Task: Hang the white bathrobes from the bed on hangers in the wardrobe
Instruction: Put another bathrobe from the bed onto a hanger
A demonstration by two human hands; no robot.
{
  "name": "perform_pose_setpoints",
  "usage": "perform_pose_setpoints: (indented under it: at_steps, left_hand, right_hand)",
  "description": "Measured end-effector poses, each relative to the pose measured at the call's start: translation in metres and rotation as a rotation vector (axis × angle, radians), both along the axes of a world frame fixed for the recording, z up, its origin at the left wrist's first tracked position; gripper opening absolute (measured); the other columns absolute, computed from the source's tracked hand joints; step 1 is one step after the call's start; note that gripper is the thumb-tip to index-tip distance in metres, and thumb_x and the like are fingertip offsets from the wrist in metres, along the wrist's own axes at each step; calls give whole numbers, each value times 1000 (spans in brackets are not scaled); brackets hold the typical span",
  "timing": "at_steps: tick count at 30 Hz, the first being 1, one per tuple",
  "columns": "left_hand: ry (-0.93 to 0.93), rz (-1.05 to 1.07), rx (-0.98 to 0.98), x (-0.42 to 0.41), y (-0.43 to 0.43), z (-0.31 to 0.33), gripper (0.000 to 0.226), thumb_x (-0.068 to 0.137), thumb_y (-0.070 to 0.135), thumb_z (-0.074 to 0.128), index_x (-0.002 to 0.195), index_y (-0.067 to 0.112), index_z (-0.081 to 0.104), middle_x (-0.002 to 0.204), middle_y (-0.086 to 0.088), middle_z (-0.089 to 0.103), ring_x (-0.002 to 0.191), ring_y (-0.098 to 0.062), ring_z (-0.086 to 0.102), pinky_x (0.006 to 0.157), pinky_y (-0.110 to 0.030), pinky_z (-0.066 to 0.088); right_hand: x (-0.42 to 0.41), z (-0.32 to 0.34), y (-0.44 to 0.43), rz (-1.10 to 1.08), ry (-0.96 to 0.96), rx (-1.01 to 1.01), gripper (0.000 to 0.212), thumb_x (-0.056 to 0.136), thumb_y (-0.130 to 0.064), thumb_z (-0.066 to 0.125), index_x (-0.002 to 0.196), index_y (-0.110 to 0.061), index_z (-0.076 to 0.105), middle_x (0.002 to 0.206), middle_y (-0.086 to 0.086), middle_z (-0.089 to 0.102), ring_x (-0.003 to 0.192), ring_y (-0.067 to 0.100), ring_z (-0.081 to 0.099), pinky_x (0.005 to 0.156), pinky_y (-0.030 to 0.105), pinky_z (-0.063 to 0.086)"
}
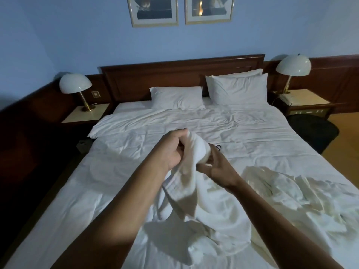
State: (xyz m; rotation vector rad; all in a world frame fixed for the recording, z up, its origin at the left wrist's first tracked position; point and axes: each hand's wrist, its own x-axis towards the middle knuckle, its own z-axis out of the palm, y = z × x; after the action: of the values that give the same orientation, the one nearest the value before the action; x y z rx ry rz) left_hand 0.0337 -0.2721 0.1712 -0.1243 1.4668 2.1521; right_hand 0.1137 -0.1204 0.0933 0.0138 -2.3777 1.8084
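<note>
Bathrobe (196, 191), white, mid-bed, top bunch raised, rest pooled on bed (77, 200). Left hand (172, 152) fingers curl round bunch; right hand (217, 167) fingers pinch it from 4 o'clock. Soft, floppy, bulky: best taken at collar. Second crumpled white cloth (287, 191) at 3 o'clock; pillows (176, 98) 12 o'clock. Wardrobe unseen.

White bathrobe (204, 210), plain white bed (136, 133); dark brown headboard (155, 78) at twelve o'clock; pale blue wall (77, 35); cream, brass-stemmed lamp (75, 83) at ten o'clock.
</note>
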Motion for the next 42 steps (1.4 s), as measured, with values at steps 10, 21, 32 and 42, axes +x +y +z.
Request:
perform_pose_setpoints:
  at_steps: [10, 21, 32, 42]
  left_hand:
    - [886, -207, -869, -6, -37, -84, 98, 65, 46, 89, 150, 31, 42, 145, 1, 51, 128, -15, 55, 106, -36, 48]
    - [501, 20, -426, -15, -17, -52, 15, 97, 17, 60, 99, 15, 75, 91, -1, 78, 84, -13, 73, 73, -26, 54]
    - [262, -147, -282, -10, -27, 1, 59, 90, 60, 67, 119, 10, 74, 111, -10, 77, 108, -25, 73, 102, -40, 52]
    - [616, -225, -473, -37, -81, 39, 43, 78, 40, 84, 114, 19, 74, 111, -1, 78, 109, -20, 73, 107, -45, 51]
  right_hand:
    - [-16, 71, 43, -255, -44, -560, 54, 99, -1, 39, 54, -17, 65, 58, -2, 57, 56, 11, 57, 48, 18, 46]
    - [-25, 49, 129, -696, -314, -567, 26, 95, 3, 40, 113, 2, 59, 85, 16, 62, 83, 31, 65, 72, 45, 56]
    - [2, -9, 27, 182, -85, 454, 109, 67, -27, 95, 156, -23, 32, 147, -15, 37, 136, -1, 33, 110, 9, 25]
    - [-36, 34, 43, -119, 81, 464, 51, 73, -57, 64, 110, -22, 67, 103, -4, 72, 98, 18, 69, 81, 35, 51]
